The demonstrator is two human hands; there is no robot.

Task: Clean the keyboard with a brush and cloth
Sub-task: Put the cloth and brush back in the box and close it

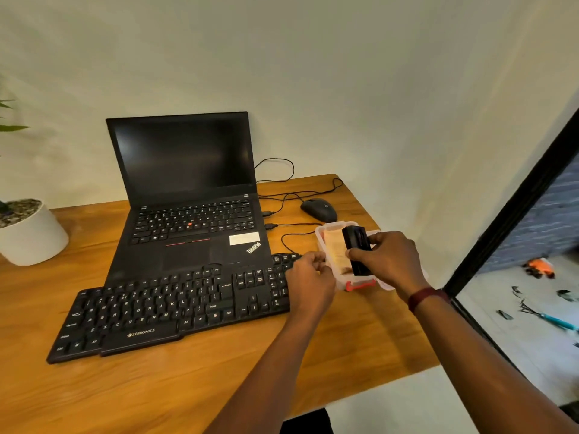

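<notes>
Keyboard: the keyboard lies on the counter, left of both hands. Its long axis runs left to right, and its far edge overlaps the front of the laptop.
Left hand: the left hand hovers over the keyboard's right end, fingers curled and pinching the near-left rim of the container. It is the hand nearer the keys.
Container: a clear lidless box with a red clip, standing just right of the keyboard.
Black object: a black object, long axis pointing away from the person, sits upright in the box mouth.
Right hand: the right hand clasps the black object from the right side.
Coming move: the tool probably has to travel leftwards, across the left hand, to reach the keys.
Hard to make out: whether the black object is the brush; whether the pale material inside the box is the cloth; the right hand hides the box's right wall.
</notes>
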